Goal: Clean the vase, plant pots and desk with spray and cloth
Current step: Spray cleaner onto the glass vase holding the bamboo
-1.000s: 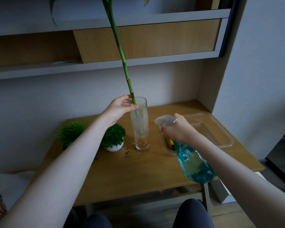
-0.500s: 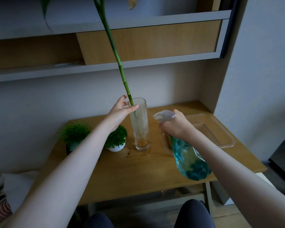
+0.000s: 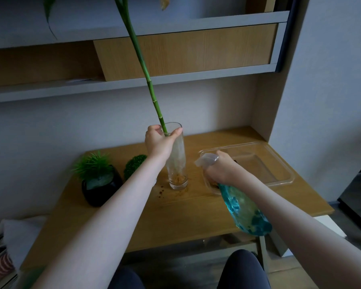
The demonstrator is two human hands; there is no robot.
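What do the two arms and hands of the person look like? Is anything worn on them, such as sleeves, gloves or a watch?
Both forearms are bare as far as the picture shows: no sleeves, gloves or watch are visible. The left hand and the right hand show no rings, though some fingers are hidden. The only clothing in view is dark fabric over the knees at the bottom edge.

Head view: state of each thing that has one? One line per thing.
glass vase: upright on desk, brown residue at bottom
bamboo stalk: in vase, leaning left
left hand: grips stalk and vase at the rim
right hand: grips spray bottle neck
spray bottle: tilted, off the desk, blue liquid inside
clear tray: open, on desk
desk: brown crumbs by vase base
black pot: upright
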